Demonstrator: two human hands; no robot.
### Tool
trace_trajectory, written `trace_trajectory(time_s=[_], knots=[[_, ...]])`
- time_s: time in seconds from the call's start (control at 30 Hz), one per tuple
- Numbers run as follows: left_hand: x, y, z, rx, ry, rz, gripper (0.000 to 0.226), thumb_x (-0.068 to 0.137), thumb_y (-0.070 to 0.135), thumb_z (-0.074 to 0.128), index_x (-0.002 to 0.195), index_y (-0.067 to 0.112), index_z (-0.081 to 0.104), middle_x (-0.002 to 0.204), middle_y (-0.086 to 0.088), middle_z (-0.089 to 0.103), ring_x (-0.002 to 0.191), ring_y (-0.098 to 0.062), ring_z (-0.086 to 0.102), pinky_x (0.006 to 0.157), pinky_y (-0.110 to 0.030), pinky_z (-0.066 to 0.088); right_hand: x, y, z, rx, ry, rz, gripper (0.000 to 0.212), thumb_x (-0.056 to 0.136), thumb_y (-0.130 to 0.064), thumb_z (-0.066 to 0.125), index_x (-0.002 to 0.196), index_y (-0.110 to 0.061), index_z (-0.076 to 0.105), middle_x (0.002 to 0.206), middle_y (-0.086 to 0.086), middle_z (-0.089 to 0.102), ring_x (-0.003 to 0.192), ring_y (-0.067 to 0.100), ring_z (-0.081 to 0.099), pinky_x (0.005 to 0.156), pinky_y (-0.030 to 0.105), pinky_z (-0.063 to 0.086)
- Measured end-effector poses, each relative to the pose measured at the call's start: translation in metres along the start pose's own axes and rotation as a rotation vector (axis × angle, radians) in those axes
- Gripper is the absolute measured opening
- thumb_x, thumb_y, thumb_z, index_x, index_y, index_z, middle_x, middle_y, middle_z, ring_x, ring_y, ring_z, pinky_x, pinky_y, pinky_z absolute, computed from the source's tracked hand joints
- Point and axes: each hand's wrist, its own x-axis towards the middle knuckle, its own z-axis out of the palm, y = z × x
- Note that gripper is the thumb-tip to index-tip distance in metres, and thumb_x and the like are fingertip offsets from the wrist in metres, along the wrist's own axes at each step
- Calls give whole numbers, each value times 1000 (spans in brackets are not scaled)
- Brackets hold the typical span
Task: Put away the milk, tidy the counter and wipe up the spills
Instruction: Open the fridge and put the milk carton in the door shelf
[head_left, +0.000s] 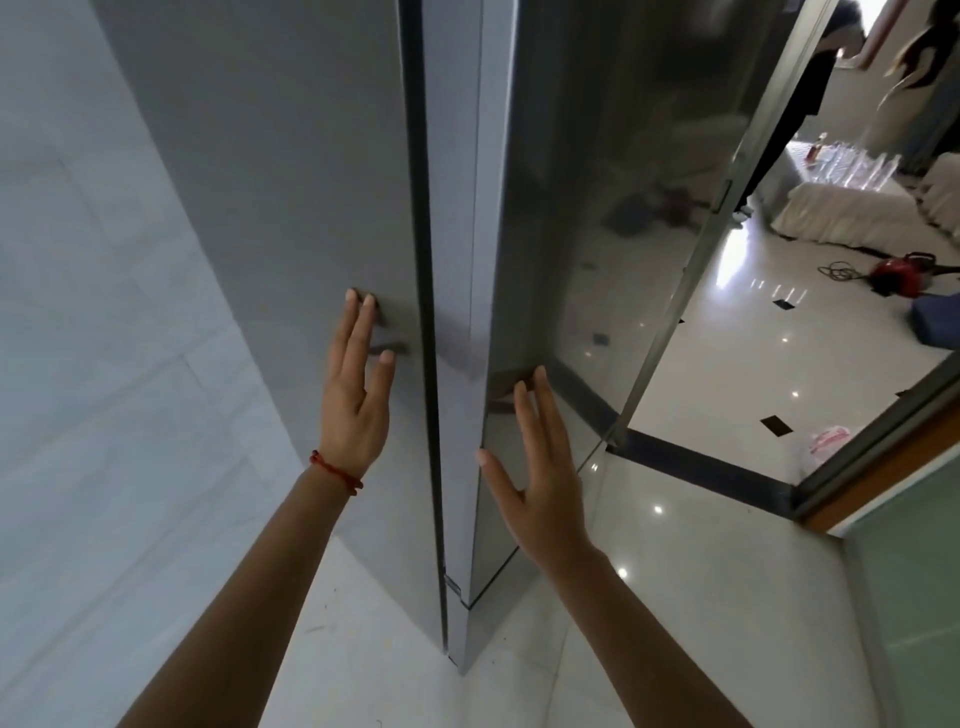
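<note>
A tall grey fridge fills the middle of the view, seen from its corner. My left hand (358, 384), with a red string on its wrist, lies flat with straight fingers against the fridge's matte grey side panel (270, 208). My right hand (540, 462) rests flat with straight fingers on the glossy dark fridge door (613, 182), near the door's edge. The door looks almost flush with the fridge body. No milk, counter or spill is in view.
A pale tiled wall (78, 312) stands at the left. A glass sliding door frame (691, 270) stands right of the fridge. Beyond it are a glossy white floor, a red appliance (901, 273), a white bag (826, 444) and two people at the top right.
</note>
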Motion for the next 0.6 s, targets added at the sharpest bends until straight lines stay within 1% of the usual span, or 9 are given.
trace_trajectory(time_s=[0.07,0.13,0.17,0.2,0.3,0.4,0.47,0.5,0.6], knots=[[-6,1,0,13,4,-16,57,90,40,29,142,18,21,149,6,19,135,6,17,110,-3,16,-4,8,-6,-37,-33,9,57,93,-46,37,141,-18,23,151,10,27,140,7,20,108,15,31],[-17,-2,1,30,6,-48,54,92,34,34,142,14,28,151,-2,27,138,-9,26,114,-21,26,-17,18,-11,-51,-63,88,56,93,-50,34,140,-19,30,149,9,33,137,12,30,104,26,40],[-25,-6,3,33,1,-74,52,93,30,37,141,14,31,150,-6,30,137,-16,30,112,-30,31,-27,24,-14,-59,-73,143,57,92,-52,32,139,-19,33,149,8,35,135,12,32,102,26,40],[-36,-12,5,38,-9,-106,49,93,27,40,140,14,33,148,-8,33,135,-20,34,108,-34,34,-40,30,-18,-68,-85,203,60,91,-56,29,139,-19,36,148,6,36,135,11,33,102,23,38],[-80,-41,9,82,-104,-254,44,94,19,46,137,13,38,143,-12,39,130,-25,41,102,-37,40,-86,45,-33,-114,-137,416,73,86,-66,21,140,-20,35,148,2,37,135,8,31,102,15,29],[-132,-71,16,196,-318,-463,40,93,19,49,131,9,46,136,-16,47,125,-31,46,104,-45,42,-141,56,-56,-176,-212,651,79,82,-70,20,141,-20,34,148,0,37,137,12,33,103,18,27],[-164,-80,24,261,-506,-560,36,92,19,50,126,5,52,132,-16,53,123,-31,49,104,-43,40,-180,60,-75,-196,-243,822,80,80,-70,23,140,-20,36,146,0,39,136,14,35,105,22,29],[-177,-82,29,280,-600,-590,34,92,18,50,123,4,54,130,-17,56,122,-31,50,103,-40,39,-200,60,-85,-197,-257,917,75,81,-67,27,139,-19,38,145,0,41,134,14,37,105,24,30],[-213,-77,47,286,-889,-683,29,94,15,48,116,1,60,126,-16,59,118,-31,53,101,-35,38,-265,58,-117,-173,-262,1215,46,92,-39,47,134,-19,45,139,1,48,126,16,46,103,26,34]])
